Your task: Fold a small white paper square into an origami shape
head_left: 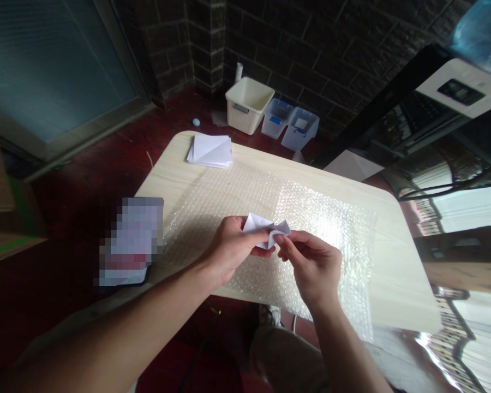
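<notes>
A small piece of folded white paper (257,222) is held up between both hands, above the table. My left hand (234,243) grips its left side, the thumb across the front and the fingers behind. At the right end, my right hand (313,259) pinches a raised, creased flap between thumb and fingers. The fingertips hide part of the folds. Beneath the hands lies a sheet of bubble wrap (306,213), spread over the pale wooden table (405,262). A stack of white paper sheets (210,150) rests near the table's far left corner.
A phone-like object (133,240), blurred out, is at the table's left edge. Beyond the table, a cream bin (239,114) and two clear plastic boxes (276,117) stand on the floor by the dark brick wall. A water dispenser (454,90) rises at the right.
</notes>
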Tool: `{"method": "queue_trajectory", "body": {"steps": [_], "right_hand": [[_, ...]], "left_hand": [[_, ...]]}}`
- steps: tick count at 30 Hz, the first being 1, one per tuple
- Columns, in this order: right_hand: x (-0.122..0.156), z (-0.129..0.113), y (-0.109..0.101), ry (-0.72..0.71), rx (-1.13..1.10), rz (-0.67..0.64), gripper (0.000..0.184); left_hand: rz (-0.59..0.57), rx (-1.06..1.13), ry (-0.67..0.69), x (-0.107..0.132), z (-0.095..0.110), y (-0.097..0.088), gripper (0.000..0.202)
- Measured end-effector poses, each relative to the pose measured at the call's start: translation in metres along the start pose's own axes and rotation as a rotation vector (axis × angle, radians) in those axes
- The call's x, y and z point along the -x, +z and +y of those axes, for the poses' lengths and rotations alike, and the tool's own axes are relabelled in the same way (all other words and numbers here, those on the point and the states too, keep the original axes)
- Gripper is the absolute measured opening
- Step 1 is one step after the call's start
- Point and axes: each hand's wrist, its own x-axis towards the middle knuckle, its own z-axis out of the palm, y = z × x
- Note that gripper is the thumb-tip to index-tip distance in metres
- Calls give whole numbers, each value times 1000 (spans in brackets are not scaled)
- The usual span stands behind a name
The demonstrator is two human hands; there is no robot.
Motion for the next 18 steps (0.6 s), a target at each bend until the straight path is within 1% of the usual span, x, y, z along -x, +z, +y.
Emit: {"method": "queue_trajectory", "body": {"steps": [3,7,9,12,13,14,15,16,17,18], "right_hand": [[1,-1,0,-81,89,5,7],[4,-4,-2,-239,342,-17,15],[4,-6,-3,-296,424,-35,16],[2,-7,-3,-322,473,-59,13],[2,-7,-4,-316,483,-60,12],[1,-7,-4,-306,493,-56,11],[0,-6,-4,-294,504,-47,10],[0,-5,-5,-283,516,-37,10],[-1,-4,-6,-274,529,-25,10],[-1,-3,-6,-268,542,-14,11]], "left_hand": [[2,28,-25,0,-1,1,26],[38,86,-71,-1,-5,0,28],[29,85,-98,-2,-7,0,29],[-30,65,-130,-3,-9,-1,29],[-27,42,-126,-4,-10,-2,29],[5,4,-106,-6,-10,-3,29],[69,-49,-65,-7,-11,-5,32],[155,-120,-1,-9,-12,-7,35],[240,-208,86,-11,-12,-9,39],[300,-311,191,-12,-12,-11,41]]}}
